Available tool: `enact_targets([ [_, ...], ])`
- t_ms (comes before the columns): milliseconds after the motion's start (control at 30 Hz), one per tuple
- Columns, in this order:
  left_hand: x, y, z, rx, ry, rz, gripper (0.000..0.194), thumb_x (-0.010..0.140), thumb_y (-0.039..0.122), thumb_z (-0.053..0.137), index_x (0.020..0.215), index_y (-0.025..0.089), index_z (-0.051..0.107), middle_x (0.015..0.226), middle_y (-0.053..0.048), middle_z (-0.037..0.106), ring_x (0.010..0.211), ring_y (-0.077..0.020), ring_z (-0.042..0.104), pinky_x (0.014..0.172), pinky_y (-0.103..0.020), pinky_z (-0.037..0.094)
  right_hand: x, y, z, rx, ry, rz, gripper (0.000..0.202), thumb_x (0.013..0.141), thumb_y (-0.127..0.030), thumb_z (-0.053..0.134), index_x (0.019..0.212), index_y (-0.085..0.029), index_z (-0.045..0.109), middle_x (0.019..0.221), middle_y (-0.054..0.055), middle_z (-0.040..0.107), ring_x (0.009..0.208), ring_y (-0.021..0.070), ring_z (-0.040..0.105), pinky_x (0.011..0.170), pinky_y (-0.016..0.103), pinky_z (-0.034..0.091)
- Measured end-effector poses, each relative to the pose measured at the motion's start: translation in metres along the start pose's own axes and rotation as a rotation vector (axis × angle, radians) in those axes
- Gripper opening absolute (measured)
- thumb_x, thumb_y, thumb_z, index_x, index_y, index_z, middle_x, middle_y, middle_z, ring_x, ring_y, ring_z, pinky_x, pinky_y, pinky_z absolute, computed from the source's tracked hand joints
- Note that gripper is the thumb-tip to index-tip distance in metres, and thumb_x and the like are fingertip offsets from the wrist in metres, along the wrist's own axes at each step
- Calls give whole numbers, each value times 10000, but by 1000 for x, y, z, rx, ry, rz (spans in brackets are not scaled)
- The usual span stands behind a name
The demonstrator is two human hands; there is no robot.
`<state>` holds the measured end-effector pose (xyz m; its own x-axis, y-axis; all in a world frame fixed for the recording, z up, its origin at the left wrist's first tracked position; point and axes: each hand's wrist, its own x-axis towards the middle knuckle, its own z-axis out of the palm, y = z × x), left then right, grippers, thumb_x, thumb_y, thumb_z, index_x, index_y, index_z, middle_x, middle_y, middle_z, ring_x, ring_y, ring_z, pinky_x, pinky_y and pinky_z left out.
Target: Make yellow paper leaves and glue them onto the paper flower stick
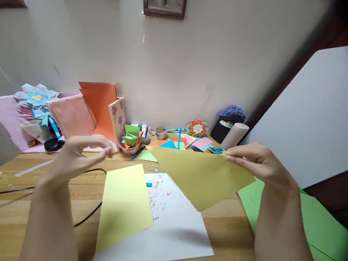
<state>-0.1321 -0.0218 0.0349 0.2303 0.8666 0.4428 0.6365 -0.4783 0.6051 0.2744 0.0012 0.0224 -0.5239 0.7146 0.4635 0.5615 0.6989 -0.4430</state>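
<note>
My right hand [254, 161] pinches the top edge of a yellow paper sheet [201, 177] between thumb and fingers. The sheet hangs at a slant above the table, its left part reaching over a white sheet [174, 239]. My left hand [84, 154] is raised at the left, apart from that paper. Its fingers are loosely curved towards the thumb, with nothing visible between them. Below and between the hands, a second, paler yellow sheet [123, 206] lies partly on the white sheet, which carries coloured specks and a small blue scrap [149, 185].
Behind stand a pink organizer [72, 116] with orange paper [100, 108], a bowl of paper scraps [132, 148], tape [161, 133], a paper flower [197, 128] and a pale cylinder [236, 134]. Green sheets [320, 221] lie right. A black cable [91, 214] crosses the wooden table [225, 235].
</note>
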Motion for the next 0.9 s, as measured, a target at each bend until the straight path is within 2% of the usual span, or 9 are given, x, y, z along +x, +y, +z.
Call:
enact_targets([
  [133, 1, 3, 5, -38, 107, -117, 262, 771, 376, 553, 646, 171, 660, 650, 34, 660, 707, -130, 589, 666, -214, 440, 7, -6, 9, -35, 179, 45, 187, 818, -324, 543, 770, -209, 683, 698, 26, 681, 602, 167, 607, 506, 257, 444],
  [200, 8, 14, 27, -105, 5, -145, 375, 812, 449, 468, 681, 181, 696, 700, -9, 693, 741, -169, 618, 724, -274, 459, 17, -17, 27, -92, 390, -13, 139, 810, -286, 563, 830, -226, 687, 782, 36, 696, 670, 183, 626, 571, 279, 471],
  [267, 15, 30, 58, -298, -199, -219, 466, 828, 519, 387, 799, 187, 713, 775, -47, 709, 828, -208, 628, 806, -340, 459, 26, -29, 47, -204, 554, -139, 132, 804, -213, 576, 878, -239, 682, 824, 30, 699, 728, 181, 625, 661, 294, 480],
  [367, 23, 50, 99, -674, -283, -316, 462, 774, 547, 474, 909, 159, 685, 914, -96, 692, 866, -222, 631, 809, -351, 479, 32, -40, 71, -438, 595, -391, 235, 775, -119, 601, 945, -266, 666, 778, -6, 699, 709, 155, 591, 675, 271, 459],
  [500, 25, 53, 123, -1076, -91, -439, 345, 734, 442, 597, 800, 112, 670, 780, -103, 695, 752, -200, 650, 763, -321, 500, 31, -38, 81, -657, 562, -551, 374, 732, -85, 650, 1046, -287, 627, 825, -23, 688, 736, 147, 526, 708, 264, 429],
  [633, 28, 43, 130, -1220, 190, -482, 283, 710, 368, 647, 594, 111, 630, 583, -58, 659, 654, -155, 640, 789, -292, 482, 37, -36, 95, -529, 667, -390, 342, 717, -195, 689, 1028, -309, 607, 890, 13, 622, 833, 172, 503, 762, 313, 418],
  [733, 30, 41, 139, -1294, 378, -482, 266, 688, 369, 668, 621, 113, 636, 624, -46, 665, 654, -130, 626, 793, -271, 468, 43, -42, 116, -128, 835, -71, 228, 724, -266, 674, 928, -234, 576, 824, 28, 553, 788, 166, 514, 711, 315, 434],
  [767, 30, 41, 143, -1319, 404, -490, 265, 680, 373, 674, 633, 115, 637, 642, -40, 664, 654, -121, 617, 787, -261, 464, 45, -44, 124, 65, 797, 59, 212, 738, -283, 653, 910, -212, 551, 798, 23, 542, 736, 153, 515, 667, 300, 442],
  [900, 28, 40, 158, -1340, 408, -515, 308, 662, 407, 679, 572, 124, 596, 581, -7, 599, 613, -100, 555, 706, -232, 442, 51, -42, 147, 837, 324, 393, 259, 775, -357, 585, 938, -162, 538, 796, 27, 577, 598, 108, 509, 557, 255, 449],
])
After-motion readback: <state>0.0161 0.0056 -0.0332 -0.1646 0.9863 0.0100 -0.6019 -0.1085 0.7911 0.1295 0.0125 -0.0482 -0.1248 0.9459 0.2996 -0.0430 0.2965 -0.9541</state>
